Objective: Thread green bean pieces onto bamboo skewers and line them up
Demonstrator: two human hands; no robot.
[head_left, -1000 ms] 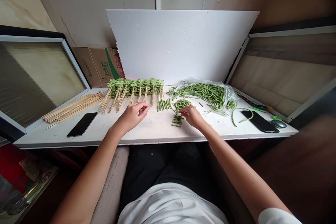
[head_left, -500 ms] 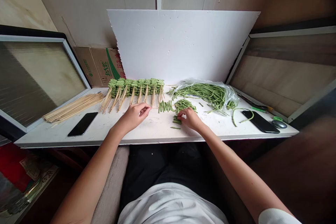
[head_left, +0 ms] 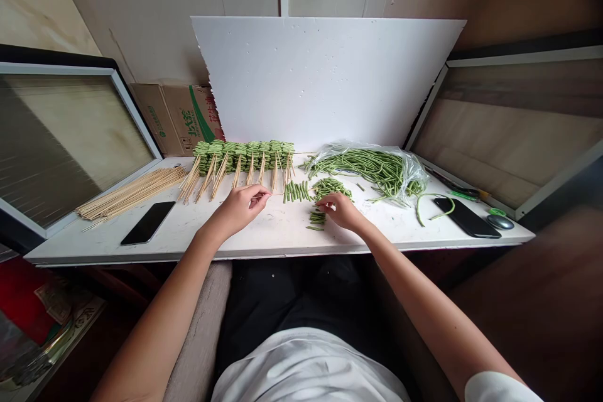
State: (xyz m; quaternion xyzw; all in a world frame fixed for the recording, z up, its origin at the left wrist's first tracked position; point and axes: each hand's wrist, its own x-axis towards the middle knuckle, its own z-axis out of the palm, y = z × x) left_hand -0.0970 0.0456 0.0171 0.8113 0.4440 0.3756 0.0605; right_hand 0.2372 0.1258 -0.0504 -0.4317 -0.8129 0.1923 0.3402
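Note:
My left hand (head_left: 244, 206) is closed in a pinch on the blunt end of a thin bamboo skewer (head_left: 277, 193). Several short pieces of green bean (head_left: 296, 191) sit side by side across that skewer, and its tip points right. My right hand (head_left: 343, 211) has thumb and fingers drawn together beside a heap of cut bean pieces (head_left: 332, 187); whatever they pinch is too small to make out. Just below its fingertips lies a smaller group of bean pieces (head_left: 316, 218) on the white table (head_left: 264, 240).
Filled bean skewers (head_left: 242, 157) are stacked at the back left. Loose bamboo skewers (head_left: 127, 193) and a phone (head_left: 147, 223) lie left. Long beans in a plastic bag (head_left: 372, 166), another phone (head_left: 466, 218) and scissors (head_left: 452, 183) are right. A white foam board (head_left: 330, 81) stands behind.
My right hand has shifted slightly up, and more of the small group of bean pieces shows below it. My left hand and the skewer have stayed nearly still.

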